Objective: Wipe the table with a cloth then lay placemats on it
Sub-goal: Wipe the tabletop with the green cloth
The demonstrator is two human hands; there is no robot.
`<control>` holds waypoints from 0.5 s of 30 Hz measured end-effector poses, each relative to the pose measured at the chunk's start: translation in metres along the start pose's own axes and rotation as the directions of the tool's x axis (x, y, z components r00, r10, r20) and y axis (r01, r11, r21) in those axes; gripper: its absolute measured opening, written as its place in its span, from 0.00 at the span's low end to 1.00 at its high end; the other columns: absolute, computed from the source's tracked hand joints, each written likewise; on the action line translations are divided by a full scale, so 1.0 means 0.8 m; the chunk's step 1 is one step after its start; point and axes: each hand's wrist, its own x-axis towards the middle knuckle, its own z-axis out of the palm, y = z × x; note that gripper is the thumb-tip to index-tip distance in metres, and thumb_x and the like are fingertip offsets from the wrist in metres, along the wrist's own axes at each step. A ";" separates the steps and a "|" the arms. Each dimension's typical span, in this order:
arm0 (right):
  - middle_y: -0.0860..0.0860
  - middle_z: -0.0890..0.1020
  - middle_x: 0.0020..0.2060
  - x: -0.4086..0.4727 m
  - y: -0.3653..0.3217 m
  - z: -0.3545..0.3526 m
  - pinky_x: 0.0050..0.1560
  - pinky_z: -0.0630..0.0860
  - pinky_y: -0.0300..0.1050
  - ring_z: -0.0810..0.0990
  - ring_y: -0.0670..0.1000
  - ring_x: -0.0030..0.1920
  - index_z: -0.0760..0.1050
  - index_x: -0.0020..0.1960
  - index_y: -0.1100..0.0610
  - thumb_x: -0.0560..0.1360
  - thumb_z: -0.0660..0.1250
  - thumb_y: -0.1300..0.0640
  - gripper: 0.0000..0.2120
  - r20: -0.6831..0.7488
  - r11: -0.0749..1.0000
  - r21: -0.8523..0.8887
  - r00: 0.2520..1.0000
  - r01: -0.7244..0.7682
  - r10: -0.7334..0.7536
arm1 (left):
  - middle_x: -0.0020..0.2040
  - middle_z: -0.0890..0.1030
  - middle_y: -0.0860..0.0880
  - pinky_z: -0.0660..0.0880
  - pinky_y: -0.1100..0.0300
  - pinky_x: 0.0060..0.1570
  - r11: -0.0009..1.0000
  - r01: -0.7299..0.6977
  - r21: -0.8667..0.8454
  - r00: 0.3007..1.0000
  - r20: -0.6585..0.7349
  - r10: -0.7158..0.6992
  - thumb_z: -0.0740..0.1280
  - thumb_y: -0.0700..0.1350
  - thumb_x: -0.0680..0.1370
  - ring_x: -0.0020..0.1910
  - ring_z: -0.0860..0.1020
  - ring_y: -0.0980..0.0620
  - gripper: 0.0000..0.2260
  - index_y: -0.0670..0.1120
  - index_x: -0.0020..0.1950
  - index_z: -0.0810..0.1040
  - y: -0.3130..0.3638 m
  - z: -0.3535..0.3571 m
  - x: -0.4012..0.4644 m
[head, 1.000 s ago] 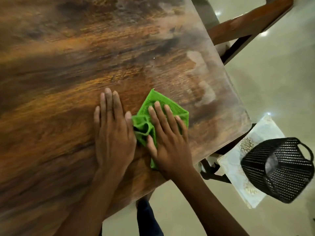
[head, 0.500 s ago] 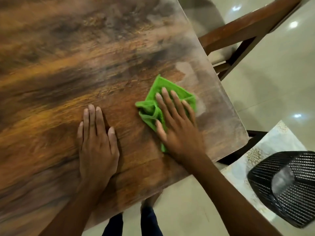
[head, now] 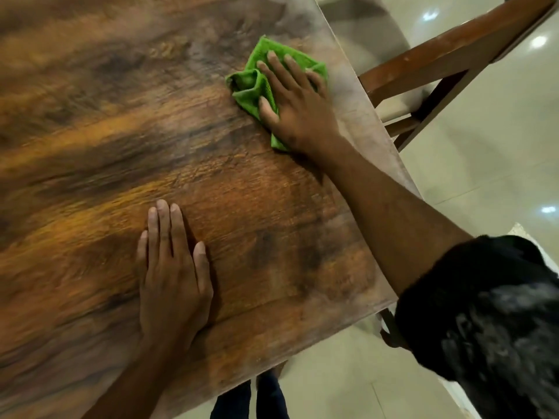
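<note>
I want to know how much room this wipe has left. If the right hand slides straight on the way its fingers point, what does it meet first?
The right hand, pressing the green cloth, points up the table. Only bare tabletop lies ahead, as far as the picture shows.

The cloth [head: 253, 83] is bright green and crumpled, bunched into folds on its left side and flatter toward the right — it lies on the table [head: 99, 152] far from the near edge, close to the right edge. The table is a wooden top with streaked grain, orange-brown with dark bands, paler and greyish along its right edge. Its near right corner shows — the top fills most of the view. No placemats lie on the part of the top that shows.
</note>
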 end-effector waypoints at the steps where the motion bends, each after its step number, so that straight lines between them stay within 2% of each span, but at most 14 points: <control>1: 0.47 0.56 0.88 -0.006 0.004 0.000 0.83 0.53 0.54 0.52 0.50 0.87 0.55 0.88 0.46 0.85 0.46 0.37 0.33 -0.012 1.000 0.006 1.000 -0.003 0.003 | 0.88 0.50 0.43 0.52 0.43 0.84 1.000 0.000 -0.002 1.000 0.003 0.000 0.50 0.50 0.88 0.87 0.47 0.48 0.29 0.40 0.87 0.51 -0.001 0.000 -0.001; 4: 0.47 0.54 0.88 -0.080 0.020 -0.001 0.85 0.52 0.56 0.51 0.51 0.88 0.53 0.88 0.45 0.86 0.47 0.36 0.32 -0.039 0.998 0.010 0.998 -0.056 0.056 | 0.88 0.50 0.43 0.52 0.43 0.84 1.000 -0.014 0.000 1.000 0.007 0.014 0.49 0.51 0.88 0.87 0.47 0.47 0.29 0.39 0.87 0.50 -0.001 -0.003 -0.001; 7: 0.47 0.48 0.88 -0.188 0.029 -0.008 0.86 0.48 0.60 0.45 0.51 0.88 0.48 0.89 0.45 0.87 0.46 0.34 0.34 0.001 0.977 -0.010 0.977 -0.211 0.211 | 0.88 0.50 0.43 0.51 0.44 0.85 1.000 -0.013 -0.012 1.000 0.015 0.013 0.49 0.52 0.87 0.87 0.47 0.47 0.30 0.40 0.87 0.50 0.003 -0.004 -0.002; 10: 0.47 0.45 0.88 -0.279 0.012 -0.012 0.86 0.42 0.59 0.42 0.52 0.88 0.45 0.89 0.46 0.86 0.48 0.34 0.35 0.025 0.947 0.048 0.948 -0.318 0.317 | 0.86 0.56 0.40 0.53 0.45 0.83 1.000 0.001 0.003 1.000 -0.019 -0.001 0.50 0.51 0.87 0.86 0.54 0.42 0.30 0.38 0.86 0.55 0.008 -0.010 0.002; 13: 0.48 0.53 0.88 -0.335 -0.025 -0.011 0.83 0.50 0.56 0.50 0.52 0.87 0.53 0.88 0.47 0.84 0.55 0.43 0.34 0.068 0.920 0.076 0.923 -0.384 0.380 | 0.86 0.58 0.38 0.52 0.47 0.83 1.000 0.012 -0.009 0.999 0.049 -0.011 0.51 0.51 0.85 0.86 0.57 0.41 0.30 0.36 0.85 0.58 0.009 -0.015 -0.002; 15: 0.48 0.65 0.84 -0.324 -0.032 -0.027 0.78 0.61 0.54 0.62 0.51 0.84 0.63 0.85 0.49 0.82 0.59 0.50 0.31 0.058 0.885 0.120 0.893 -0.451 0.447 | 0.85 0.59 0.37 0.53 0.47 0.82 0.997 0.071 0.006 0.991 0.113 -0.072 0.49 0.51 0.85 0.85 0.57 0.40 0.31 0.34 0.84 0.58 0.018 -0.035 0.004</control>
